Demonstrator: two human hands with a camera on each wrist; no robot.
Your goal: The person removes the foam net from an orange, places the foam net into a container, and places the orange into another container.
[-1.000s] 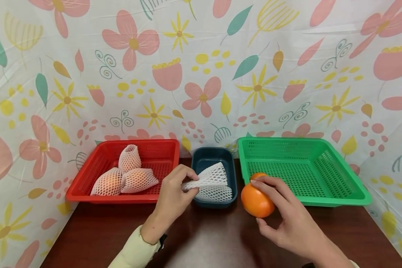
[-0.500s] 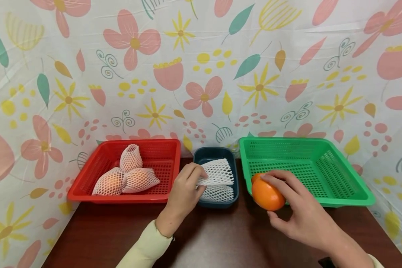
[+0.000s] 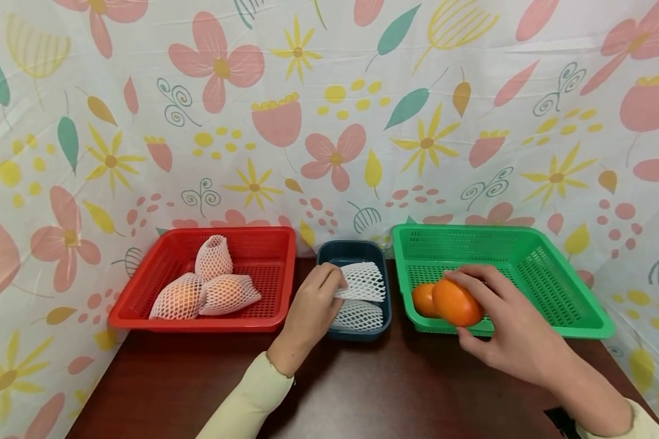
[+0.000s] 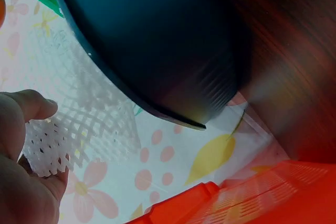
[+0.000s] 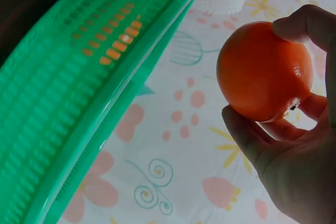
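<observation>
Over the green basket's (image 3: 472, 241) near rim, the R hand (image 3: 511, 323) held an orange (image 3: 457, 303), thumb & fingertips gripping opp. sides; 1 sec ago it was lower L, out front. L hand (image 3: 313, 308) pinched a net sleeve (image 3: 367, 281) btwn thumb & finger above the blue bin (image 3: 343, 251), also shifted R, so fruit & wrap were prob. separated OK, each by its own container. Tight spots: 2nd orange (image 3: 423, 300) just beside, nr L corner; narrow bin walls. More room: mesh floor to R & rear.

From nine o'clock through twelve to three, white cloth (image 3: 198, 167), printed with pink and yellow flowers (image 3: 241, 61); at six, dark brown table (image 3: 406, 390), shining softly.
</observation>
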